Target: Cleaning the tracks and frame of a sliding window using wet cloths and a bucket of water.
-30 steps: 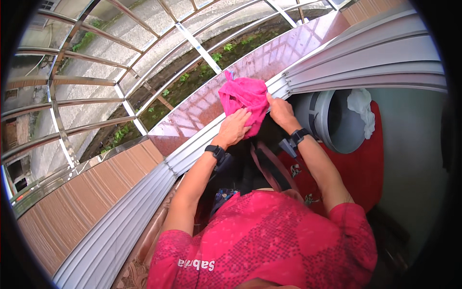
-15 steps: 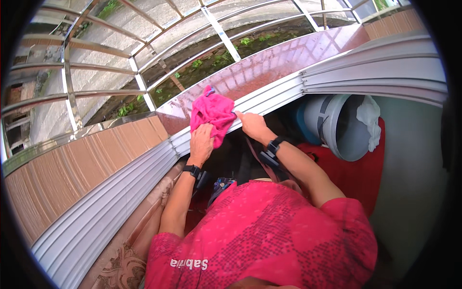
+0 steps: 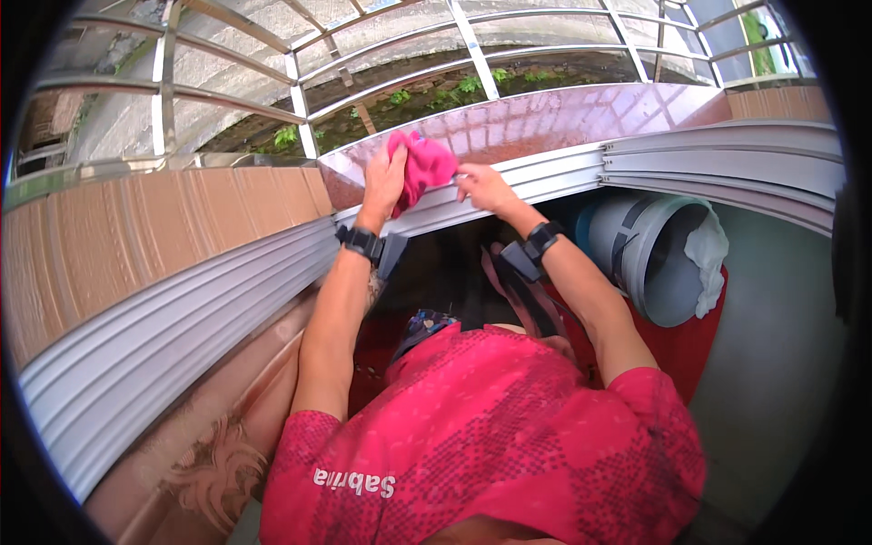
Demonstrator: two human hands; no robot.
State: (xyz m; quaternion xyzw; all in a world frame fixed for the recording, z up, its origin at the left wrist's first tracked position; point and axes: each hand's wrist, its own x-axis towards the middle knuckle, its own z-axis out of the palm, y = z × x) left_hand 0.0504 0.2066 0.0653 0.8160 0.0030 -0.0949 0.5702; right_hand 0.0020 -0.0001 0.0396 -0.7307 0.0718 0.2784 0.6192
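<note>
**Pink cloth is gathered smaller between the two hands**

Nearest is the person's pink patterned shirt point(image 3: 509, 427), with both bare forearms stretched forward and a black band on each wrist. The left hand point(image 3: 385, 180) is closed on the left side of the pink cloth point(image 3: 427, 165). The right hand point(image 3: 486, 191) is narrow, its fingers curled, and it meets the cloth's right edge; I cannot tell if it pinches the fabric.

The cloth is above the white window track point(image 3: 536, 177), in front of the reddish stone sill point(image 3: 509, 123). Half a second ago it looked wider, with the left fingers lying over it; now it is more bunched, and the left hand stands along its side. In my judgement, this means the cloth is being rearranged in the hands, not pressed flat on a surface.

To the right, a grey bucket point(image 3: 631, 232) lies tilted near a red mat point(image 3: 704, 345), white material point(image 3: 708, 259) over its rim. Farther, beyond the sill, there are metal railing point(image 3: 472, 45) and green plants point(image 3: 469, 84).
</note>
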